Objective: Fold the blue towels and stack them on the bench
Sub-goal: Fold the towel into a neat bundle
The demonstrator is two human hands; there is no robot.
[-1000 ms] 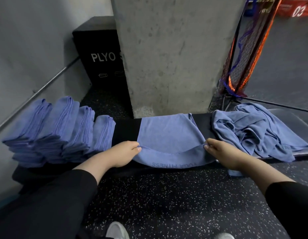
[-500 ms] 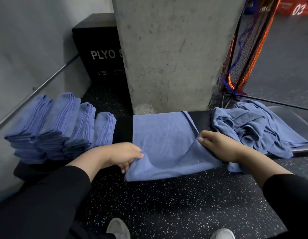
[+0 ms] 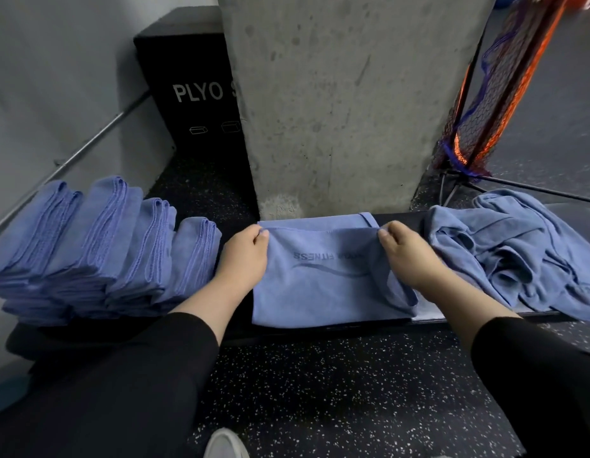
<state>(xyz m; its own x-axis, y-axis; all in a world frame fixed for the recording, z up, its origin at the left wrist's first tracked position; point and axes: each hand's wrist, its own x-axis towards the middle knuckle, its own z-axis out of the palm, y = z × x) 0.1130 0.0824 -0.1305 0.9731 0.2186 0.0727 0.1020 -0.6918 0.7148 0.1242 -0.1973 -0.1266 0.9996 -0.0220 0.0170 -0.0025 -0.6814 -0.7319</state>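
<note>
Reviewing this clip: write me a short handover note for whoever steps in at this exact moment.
Left hand and right hand each pinch a far corner of the towel being folded, which lies flat on the bench in front of the concrete pillar.
Done: stacks of folded towels on the left.
Left: finish this fold, add it to the stacks, then work through the unfolded pile on the right.

I see the blue towel (image 3: 323,289) lying flat on the desk (image 3: 399,217), folded over, its printed lettering upside down. Left of this towel, folded towels (image 3: 98,249) stand in leaning stacks. Right of it, unfolded towels (image 3: 518,252) lie in a crumpled heap.
</note>
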